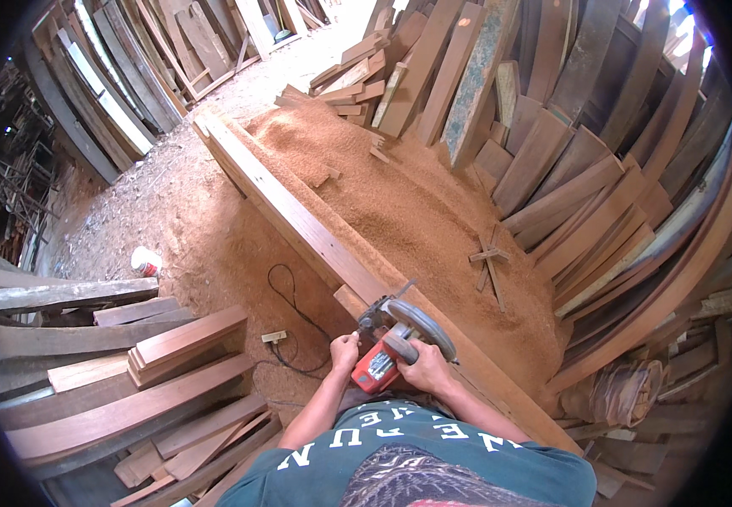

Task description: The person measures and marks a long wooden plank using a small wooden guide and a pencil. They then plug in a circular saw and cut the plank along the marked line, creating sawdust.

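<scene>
A circular saw point(376, 368) with a red motor body and a grey rounded guard rests by the near part of a long wooden beam point(298, 221). My right hand point(425, 367) is wrapped round the saw's dark handle. To the left of the saw, my left hand point(345, 349) is closed in a pinch close to the saw's front end; what its fingers hold, if anything, is too small to make out. The beam runs from the lower right up to the far left, with a pale planed board face along its top.
Sawdust point(400, 207) is heaped along the beam's right. A black cord point(294, 304) loops on the ground beside a small socket block point(274, 336). Stacked planks point(188, 338) lie at left, leaning boards point(535, 160) stand at right. A white container point(145, 261) sits farther left.
</scene>
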Tool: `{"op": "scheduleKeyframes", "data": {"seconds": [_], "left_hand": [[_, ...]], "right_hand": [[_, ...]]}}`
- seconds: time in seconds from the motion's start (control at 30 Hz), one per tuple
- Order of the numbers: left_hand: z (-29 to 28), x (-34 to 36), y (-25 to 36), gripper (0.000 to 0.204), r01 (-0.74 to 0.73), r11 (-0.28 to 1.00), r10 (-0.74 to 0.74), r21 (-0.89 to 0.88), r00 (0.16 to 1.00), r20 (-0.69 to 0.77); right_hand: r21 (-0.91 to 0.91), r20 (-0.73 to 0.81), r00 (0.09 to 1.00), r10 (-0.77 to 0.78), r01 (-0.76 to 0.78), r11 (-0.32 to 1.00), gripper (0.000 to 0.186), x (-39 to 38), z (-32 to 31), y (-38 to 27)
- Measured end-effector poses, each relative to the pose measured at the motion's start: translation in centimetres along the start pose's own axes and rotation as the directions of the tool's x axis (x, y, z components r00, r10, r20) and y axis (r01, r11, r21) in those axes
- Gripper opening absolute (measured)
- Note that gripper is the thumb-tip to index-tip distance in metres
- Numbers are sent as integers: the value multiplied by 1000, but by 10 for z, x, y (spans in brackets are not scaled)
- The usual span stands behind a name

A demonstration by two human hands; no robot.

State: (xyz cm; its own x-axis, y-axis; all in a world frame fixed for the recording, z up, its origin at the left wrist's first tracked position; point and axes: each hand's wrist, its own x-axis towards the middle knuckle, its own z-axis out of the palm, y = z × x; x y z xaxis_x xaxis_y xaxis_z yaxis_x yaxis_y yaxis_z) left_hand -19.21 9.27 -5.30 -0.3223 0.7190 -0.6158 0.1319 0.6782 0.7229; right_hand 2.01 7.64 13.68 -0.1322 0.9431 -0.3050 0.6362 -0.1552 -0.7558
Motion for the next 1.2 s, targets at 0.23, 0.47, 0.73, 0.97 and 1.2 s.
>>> {"op": "scheduleKeyframes", "data": {"seconds": [0.23,0.47,0.73,0.97,1.2], "left_hand": [[-5,13,2,38,-57,997,55,-46,998,-37],[-8,28,-8,38,-88,993,83,-78,995,-62],[-20,35,1,38,-60,998,59,-36,998,-15],[-27,40,9,39,-104,994,105,10,993,-57],[-33,47,12,40,-105,994,104,-14,993,-61]], "right_hand": [[3,-31,999,-10,10,1000,29,10,8,-5],[12,-12,1000,-6,6,1000,29,19,10,-17],[4,-14,1000,0,0,1000,29,27,14,-28],[2,-17,1000,-5,5,1000,29,35,18,-35],[20,-4,1000,5,-5,1000,29,43,20,-44]]}}
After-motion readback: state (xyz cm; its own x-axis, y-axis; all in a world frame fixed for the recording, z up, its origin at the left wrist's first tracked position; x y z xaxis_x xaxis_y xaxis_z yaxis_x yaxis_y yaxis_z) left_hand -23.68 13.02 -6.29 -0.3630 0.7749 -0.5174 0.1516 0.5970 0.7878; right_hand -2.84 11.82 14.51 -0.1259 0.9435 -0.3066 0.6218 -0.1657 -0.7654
